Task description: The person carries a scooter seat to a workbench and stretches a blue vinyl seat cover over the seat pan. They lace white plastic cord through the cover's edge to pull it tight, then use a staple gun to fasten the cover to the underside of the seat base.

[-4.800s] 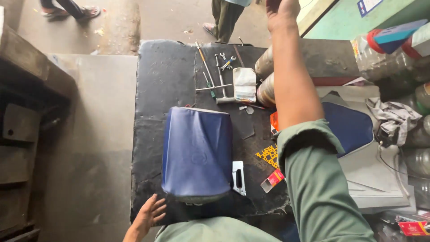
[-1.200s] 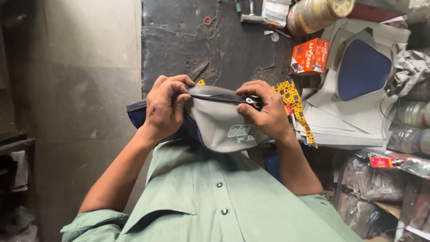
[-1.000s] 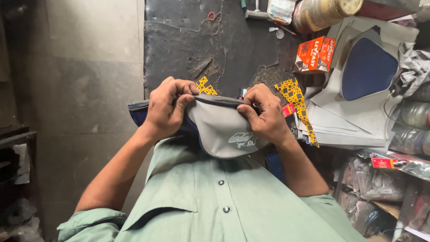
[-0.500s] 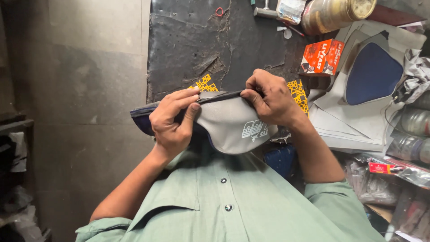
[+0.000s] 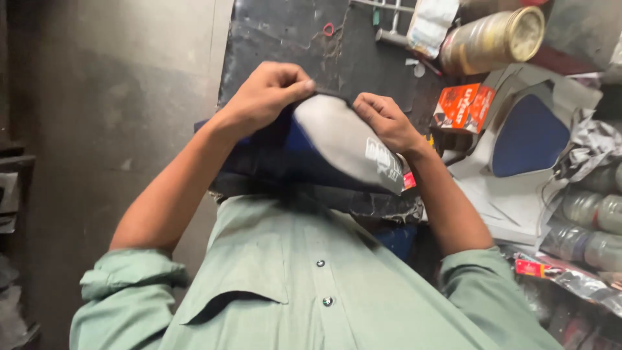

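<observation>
Held against the green shirt [image 5: 311, 285], the blue-and-grey seat [image 5: 324, 146] lies with its long axis across the body, its far edge tipped up toward the black table [image 5: 285, 32]. Both hands sit on that far edge: the left hand [image 5: 265, 94] pinches the cover there with fingers closed tight, and the right hand [image 5: 385, 120] grips the same edge just beside it. Beyond, to the right, stand an orange box [image 5: 463, 107] and a tin [image 5: 495, 39].

You're over a scuffed black worktable [image 5: 285, 32], bare grey concrete floor [image 5: 116, 97] on one side, cluttered shelves of plastic-wrapped goods [image 5: 583, 220] on the other, light dim.
</observation>
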